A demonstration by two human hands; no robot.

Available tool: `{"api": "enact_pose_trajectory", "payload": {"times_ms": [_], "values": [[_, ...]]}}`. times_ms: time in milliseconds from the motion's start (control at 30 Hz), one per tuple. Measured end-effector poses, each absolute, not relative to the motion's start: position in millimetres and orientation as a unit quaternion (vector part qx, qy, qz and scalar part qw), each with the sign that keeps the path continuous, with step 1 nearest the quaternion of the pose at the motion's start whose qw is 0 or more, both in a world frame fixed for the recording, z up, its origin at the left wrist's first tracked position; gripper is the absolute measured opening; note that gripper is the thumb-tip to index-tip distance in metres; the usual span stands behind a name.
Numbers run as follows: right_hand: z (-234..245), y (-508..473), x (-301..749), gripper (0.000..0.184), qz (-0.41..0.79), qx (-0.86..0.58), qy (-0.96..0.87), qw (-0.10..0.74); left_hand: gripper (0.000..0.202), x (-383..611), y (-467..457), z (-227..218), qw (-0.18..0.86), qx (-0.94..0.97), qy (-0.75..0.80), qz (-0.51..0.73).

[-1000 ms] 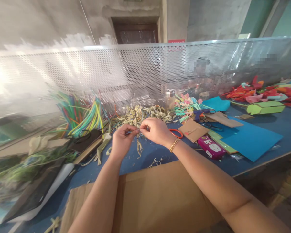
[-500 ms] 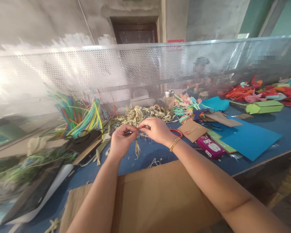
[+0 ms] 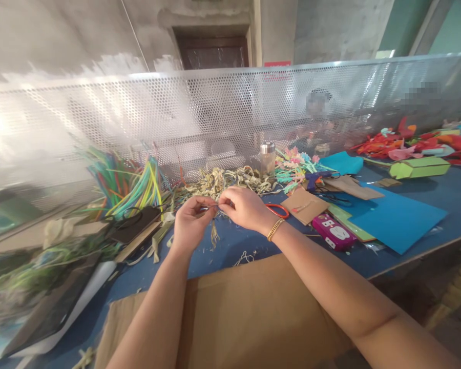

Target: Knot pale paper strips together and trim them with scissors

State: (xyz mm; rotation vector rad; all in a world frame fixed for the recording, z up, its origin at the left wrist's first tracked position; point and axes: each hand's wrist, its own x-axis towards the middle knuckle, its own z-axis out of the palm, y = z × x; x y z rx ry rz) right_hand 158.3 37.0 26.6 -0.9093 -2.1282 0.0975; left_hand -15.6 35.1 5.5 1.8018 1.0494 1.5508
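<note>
Short of desk's (image 3: pixel 230 245) far edge | pale strip (image 3: pixel 214 237) apparently worked by left hand (image 3: pixel 191 221) and right hand (image 3: pixel 245 207), both grips pinched tight | steady tension seemingly needed next

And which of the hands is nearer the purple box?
Right. The right hand is to the left of the purple box, apart from it; the left hand is farther left, beyond the right hand.

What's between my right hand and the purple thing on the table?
In the head view: an orange-red loop nearest your right hand, then a brown card.
</note>
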Motion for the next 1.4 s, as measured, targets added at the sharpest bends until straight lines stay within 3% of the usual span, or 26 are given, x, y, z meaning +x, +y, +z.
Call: {"api": "enact_pose_trajectory", "payload": {"times_ms": [233, 433, 633, 900, 1400], "values": [[23, 36, 150, 0.008, 0.071, -0.351, -0.803, 0.477, 0.022, -12, 36, 1, 0.204, 0.645, 0.376, 0.633], [19, 33, 142, 0.010, 0.098, -0.341, -0.786, 0.507, 0.007, -11, 34, 2, 0.138, 0.646, 0.369, 0.654], [20, 28, 141, 0.013, 0.115, -0.338, -0.778, 0.516, 0.006, -11, 35, 2, 0.152, 0.630, 0.363, 0.669], [15, 32, 141, 0.015, 0.221, -0.350, -0.743, 0.525, 0.004, -11, 36, 3, 0.144, 0.649, 0.341, 0.665], [25, 30, 147, 0.004, 0.086, -0.372, -0.752, 0.538, 0.005, -10, 37, 2, 0.192, 0.628, 0.340, 0.673]]}}
